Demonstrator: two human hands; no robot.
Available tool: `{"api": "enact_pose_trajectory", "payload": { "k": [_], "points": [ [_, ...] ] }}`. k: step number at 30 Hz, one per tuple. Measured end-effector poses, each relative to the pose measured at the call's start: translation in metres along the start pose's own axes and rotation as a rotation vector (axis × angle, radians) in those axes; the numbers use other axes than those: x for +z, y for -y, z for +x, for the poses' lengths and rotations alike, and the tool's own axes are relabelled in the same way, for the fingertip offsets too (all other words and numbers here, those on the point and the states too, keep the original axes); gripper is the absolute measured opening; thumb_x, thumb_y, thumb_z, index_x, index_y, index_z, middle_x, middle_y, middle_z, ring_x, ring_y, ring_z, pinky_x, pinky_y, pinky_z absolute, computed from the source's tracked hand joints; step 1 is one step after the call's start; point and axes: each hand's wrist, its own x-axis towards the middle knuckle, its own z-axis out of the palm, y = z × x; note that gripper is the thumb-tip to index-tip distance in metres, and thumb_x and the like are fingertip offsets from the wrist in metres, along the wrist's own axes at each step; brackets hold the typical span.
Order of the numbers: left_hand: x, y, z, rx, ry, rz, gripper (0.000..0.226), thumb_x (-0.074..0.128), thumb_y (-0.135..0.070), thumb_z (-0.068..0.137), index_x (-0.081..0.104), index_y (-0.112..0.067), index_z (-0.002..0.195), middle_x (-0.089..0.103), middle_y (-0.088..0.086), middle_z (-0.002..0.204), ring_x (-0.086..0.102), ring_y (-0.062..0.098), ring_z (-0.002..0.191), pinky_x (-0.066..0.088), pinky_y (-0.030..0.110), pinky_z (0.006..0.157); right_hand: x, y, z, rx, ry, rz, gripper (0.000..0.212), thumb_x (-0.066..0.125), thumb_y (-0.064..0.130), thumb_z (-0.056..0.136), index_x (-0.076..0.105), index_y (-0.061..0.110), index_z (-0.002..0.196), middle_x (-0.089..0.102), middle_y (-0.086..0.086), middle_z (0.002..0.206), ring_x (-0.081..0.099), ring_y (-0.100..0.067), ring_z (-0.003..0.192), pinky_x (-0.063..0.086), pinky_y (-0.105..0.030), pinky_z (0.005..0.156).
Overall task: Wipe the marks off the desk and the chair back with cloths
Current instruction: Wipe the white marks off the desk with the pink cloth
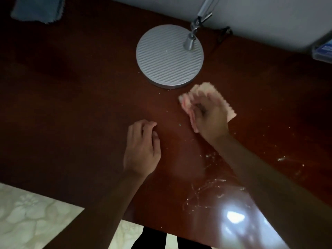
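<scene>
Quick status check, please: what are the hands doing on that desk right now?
Right hand grips pink cloth on desk. Left hand rests, fingers loosely curled, holding nothing. White marks remain near front edge. Lamp base stands just beyond cloth.

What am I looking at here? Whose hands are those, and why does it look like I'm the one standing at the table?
There is only one picture, and it comes from a camera worn on a person's head, looking down. That is why it feels like your own eyes. The two bare hands belong to that person. The right hand holds a pale pink fluffy cloth against the dark reddish-brown wooden desk, beside the round grey ridged lamp base. The left hand rests on the desk with loosely curled fingers and holds nothing. Whitish smeary marks and crumbs show on the desk near the right arm. A folded blue cloth lies at the far left corner.
</scene>
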Motion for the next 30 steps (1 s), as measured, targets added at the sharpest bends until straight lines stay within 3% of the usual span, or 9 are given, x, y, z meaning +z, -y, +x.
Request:
{"api": "enact_pose_trajectory", "payload": {
  "k": [2,4,6,10,14,18,24,26,30],
  "points": [
    [-0.002,0.001,-0.001,-0.005,-0.008,-0.012,0.025,0.049,-0.008,0.093,0.063,-0.001,0.112,0.057,0.017,0.108,0.049,0.028,0.100,0.041,0.038,0.092,0.015,0.022,-0.028,-0.176,0.053,0.090,0.029,0.045,0.021,0.097,0.063,-0.001,0.104,0.061,-0.028,0.101,0.059,-0.032,0.096,0.033,-0.040,0.108],
    [-0.003,0.001,-0.002,-0.016,0.006,-0.021,0.026,0.045,-0.011,0.095,0.062,-0.002,0.112,0.057,0.016,0.109,0.049,0.027,0.100,0.043,0.039,0.091,0.024,0.031,-0.065,-0.265,0.090,0.042,0.029,0.046,0.021,0.096,0.069,0.008,0.108,0.070,-0.008,0.112,0.063,-0.024,0.111,0.036,-0.045,0.111],
    [-0.003,0.000,-0.002,-0.023,0.020,-0.022,0.027,0.043,-0.013,0.096,0.062,-0.002,0.112,0.056,0.015,0.110,0.049,0.026,0.100,0.044,0.038,0.090,0.026,0.027,-0.067,-0.258,0.054,0.060,0.024,0.053,0.017,0.094,0.071,0.014,0.110,0.067,0.002,0.124,0.057,-0.018,0.124,0.035,-0.041,0.113],
    [-0.004,-0.002,0.002,-0.024,0.017,-0.062,0.029,0.042,-0.013,0.095,0.061,-0.002,0.114,0.056,0.014,0.111,0.050,0.026,0.101,0.046,0.039,0.089,0.043,0.046,-0.023,-0.225,0.010,0.033,0.031,0.048,0.022,0.096,0.069,0.012,0.117,0.065,-0.003,0.129,0.053,-0.021,0.129,0.030,-0.040,0.115],
    [-0.009,-0.005,0.004,-0.241,-0.028,-0.218,0.048,0.036,-0.013,0.083,0.054,0.001,0.125,0.053,0.017,0.122,0.052,0.031,0.112,0.045,0.042,0.100,0.079,0.083,0.014,-0.436,0.112,-0.016,0.041,0.049,0.013,0.083,0.067,0.009,0.121,0.065,-0.007,0.128,0.054,-0.025,0.127,0.029,-0.037,0.114],
    [-0.009,-0.004,0.008,-0.265,-0.047,-0.246,0.049,0.035,-0.012,0.082,0.049,-0.001,0.128,0.051,0.017,0.125,0.052,0.030,0.115,0.045,0.037,0.099,0.087,0.097,0.039,-0.421,0.128,-0.043,0.046,0.038,0.017,0.083,0.066,0.006,0.118,0.065,-0.010,0.126,0.054,-0.027,0.127,0.026,-0.035,0.114],
    [-0.011,-0.004,0.006,-0.268,-0.047,-0.277,0.059,0.036,-0.008,0.082,0.043,-0.007,0.141,0.047,0.011,0.131,0.053,0.026,0.117,0.052,0.044,0.096,0.099,0.102,0.060,-0.331,0.135,-0.077,0.040,0.052,0.016,0.090,0.060,0.011,0.128,0.059,-0.008,0.136,0.045,-0.022,0.135,0.023,-0.031,0.112],
    [-0.010,-0.003,0.007,-0.276,-0.039,-0.275,0.059,0.039,-0.004,0.081,0.044,-0.008,0.140,0.047,0.010,0.131,0.052,0.024,0.117,0.051,0.043,0.096,0.095,0.094,0.050,-0.291,0.108,-0.051,0.040,0.060,0.013,0.086,0.062,0.011,0.126,0.060,-0.007,0.135,0.050,-0.022,0.131,0.025,-0.032,0.111],
    [-0.013,-0.006,0.003,-0.259,-0.001,-0.246,0.055,0.035,-0.015,0.085,0.040,-0.017,0.140,0.046,0.010,0.132,0.053,0.027,0.117,0.051,0.045,0.097,0.066,0.061,0.019,-0.163,-0.017,0.000,0.035,0.057,0.013,0.086,0.067,0.007,0.119,0.065,-0.010,0.126,0.058,-0.025,0.121,0.037,-0.040,0.109]
  ]
}}
